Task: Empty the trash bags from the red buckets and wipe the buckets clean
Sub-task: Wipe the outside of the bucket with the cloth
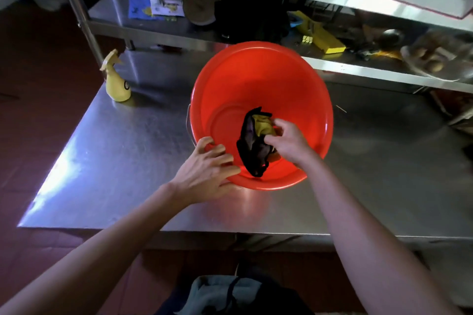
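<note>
A red bucket [263,79] stands on the steel table [122,161], tilted toward me so its inside shows. My left hand [204,171] grips the near left rim, fingers curled over the edge. My right hand [289,143] reaches inside the bucket and holds a crumpled black and yellow cloth [253,146] against the near inner wall. The bucket's metal handle [188,125] hangs at its left side. No trash bag shows inside.
A yellow spray bottle [116,82] stands at the table's back left corner. Behind the bucket a steel shelf [358,69] carries papers, a dark cloth, a yellow box and a bowl of round items. The table's front edge runs just below my forearms.
</note>
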Motion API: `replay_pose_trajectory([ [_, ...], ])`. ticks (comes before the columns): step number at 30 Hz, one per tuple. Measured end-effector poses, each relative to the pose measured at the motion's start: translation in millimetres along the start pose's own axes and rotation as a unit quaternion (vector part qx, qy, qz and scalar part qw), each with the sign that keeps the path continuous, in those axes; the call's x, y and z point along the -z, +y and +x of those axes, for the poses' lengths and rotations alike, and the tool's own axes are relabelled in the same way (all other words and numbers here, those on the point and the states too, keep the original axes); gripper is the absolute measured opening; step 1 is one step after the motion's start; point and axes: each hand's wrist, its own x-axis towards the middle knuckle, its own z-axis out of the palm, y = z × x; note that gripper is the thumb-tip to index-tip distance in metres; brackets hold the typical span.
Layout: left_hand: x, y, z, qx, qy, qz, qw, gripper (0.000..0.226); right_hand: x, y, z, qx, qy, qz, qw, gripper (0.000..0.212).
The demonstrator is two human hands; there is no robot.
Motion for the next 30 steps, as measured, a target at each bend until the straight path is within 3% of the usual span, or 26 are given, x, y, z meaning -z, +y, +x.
replay_pose_trajectory([
  [2, -0.4, -2.3, 3.1, 0.021, 0.01, -0.012, 1.0, 0.027, 12.5, -11.9, -9.9, 0.012, 0.03, 0.009, 0.999, 0.025],
  [6, 0.8, -4.7, 13.8, 0.068, 0.023, -0.028, 0.997, 0.026, 31.1, -36.3, -30.2, 0.029, 0.083, 0.032, 0.996, 0.04],
  [14, 10.1, -1.4, 40.4, 0.199, 0.085, -0.073, 0.974, 0.048, 62.8, -72.6, -69.4, 0.065, 0.151, 0.121, 0.979, 0.028],
  [20, 17.4, -2.3, 71.3, 0.291, 0.072, -0.098, 0.949, 0.038, 89.0, -77.5, -83.9, 0.067, 0.191, 0.138, 0.97, 0.026],
  [25, 25.0, -8.4, 91.0, 0.378, 0.086, -0.116, 0.914, 0.039, 97.7, -68.4, -85.5, 0.05, 0.206, 0.101, 0.972, 0.026],
  [30, 43.8, -14.7, 105.2, 0.47, 0.135, -0.167, 0.856, 0.042, 95.8, -63.1, -75.6, 0.044, 0.227, 0.089, 0.969, 0.017],
])
